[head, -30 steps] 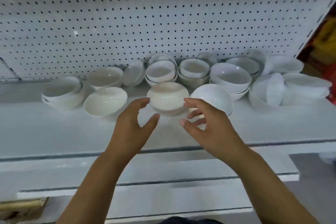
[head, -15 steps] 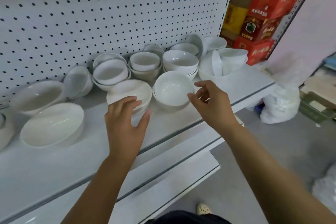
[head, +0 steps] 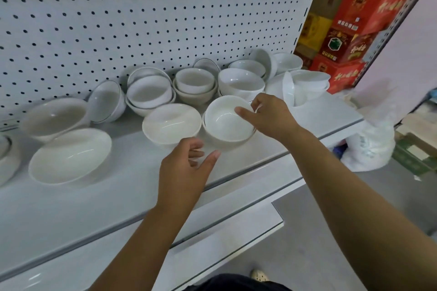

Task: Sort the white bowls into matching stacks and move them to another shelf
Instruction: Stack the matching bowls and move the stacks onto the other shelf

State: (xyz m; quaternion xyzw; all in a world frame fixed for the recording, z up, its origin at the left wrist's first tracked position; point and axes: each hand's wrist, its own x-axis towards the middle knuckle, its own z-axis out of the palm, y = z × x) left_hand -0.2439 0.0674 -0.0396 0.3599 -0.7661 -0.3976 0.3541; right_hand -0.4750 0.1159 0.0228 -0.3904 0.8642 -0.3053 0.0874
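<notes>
**Right hand on a bowl near the shelf's front edge**

White shelf (head: 132, 196) backed by a white pegboard (head: 142, 19). A lower shelf (head: 212, 238) juts out beneath, with grey floor (head: 305, 255) beyond. Right hand (head: 269, 117) pinches the far-right rim of a deep white bowl (head: 224, 125), thumb inside, fingers (head: 257, 104) curled over the outside. That bowl sits near the front edge, right of the middle, seemingly nested in another. Left hand (head: 184, 172) hovers just in front of it, fingers loosely spread, holding nothing. A shallower bowl (head: 171, 123) lies just beside it on the left, and a wide bowl (head: 69, 156) toward the left end. Mixed stacks (head: 196, 85) crowd the back edge. Red cartons (head: 354, 19) are piled past the right end, and a white plastic bag (head: 371, 149) lies on the floor.
</notes>
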